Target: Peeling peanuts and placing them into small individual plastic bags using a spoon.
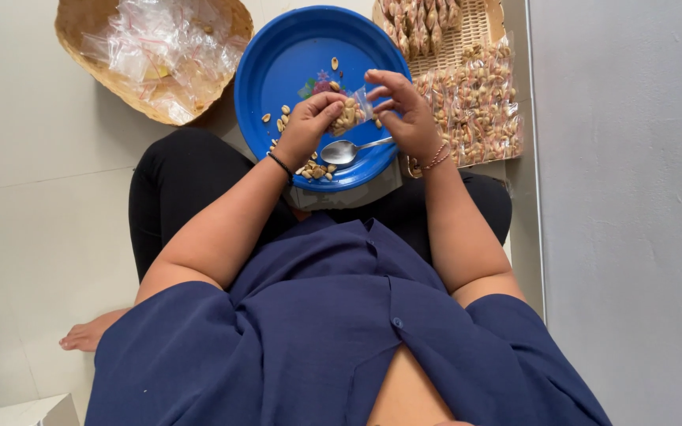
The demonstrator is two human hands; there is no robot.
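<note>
Resting on the lap, a round blue plastic plate point(278, 71) carries scattered loose peanuts point(316, 170). Above it, the left hand point(306, 126) and right hand point(406, 112) pinch a small clear plastic bag of peanuts point(350, 115) between fingertips. A metal spoon point(344, 151) lies beneath, its handle hidden under the right hand.

Bright, even daylight; soft shadows, sharp focus, slight wide-angle edge distortion.

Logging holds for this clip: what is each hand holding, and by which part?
Left hand holds a small clear bag of peanuts by its side; right hand pinches the bag's top edge and holds a spoon by its handle.
</note>
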